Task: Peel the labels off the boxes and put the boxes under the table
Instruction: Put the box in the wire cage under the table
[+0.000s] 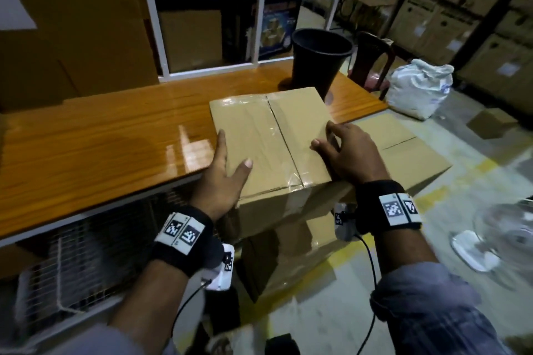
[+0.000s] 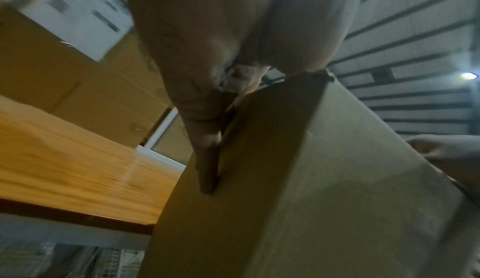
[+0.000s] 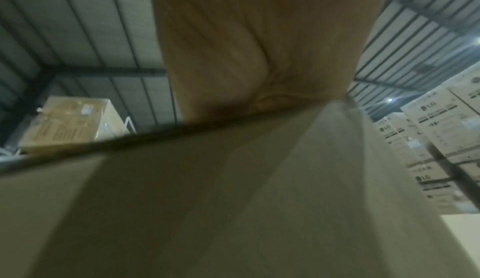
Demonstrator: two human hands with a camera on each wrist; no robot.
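Left grip: the left hand (image 1: 223, 170) lies flat along the left side of the box (image 1: 271, 141), fingers straight, thumb spread over the top.
Right grip: the right hand (image 1: 350, 153) clasps the right edge, fingers curled onto the top; the right wrist view shows only palm against cardboard.
Box: sealed with clear tape along its centre seam, held between both hands at the desk's (image 1: 101, 138) near edge, partly overhanging it. It sits over another box (image 1: 288, 262) that stands on the floor below.
Labels: none shows on the faces in view; whether 1 is on a hidden face I cannot tell.
Done: judging by the bare top, this box looks ready to stow.
Left: lowering it under the desk, then the box below and a flatter one (image 1: 403, 150) to the right, which bear no label that I can see.
Desk: glossy orange wood, with a black bin (image 1: 320, 63) standing at its far end, just behind the held box. A wire mesh panel (image 1: 78, 262) fills the space under the desk at left.
Room: a warehouse; white shelving (image 1: 259, 29) with cartons behind the desk, stacked cartons (image 1: 461, 8) along the right wall, a white sack (image 1: 418, 89) and a red chair (image 1: 372, 60) on the floor.
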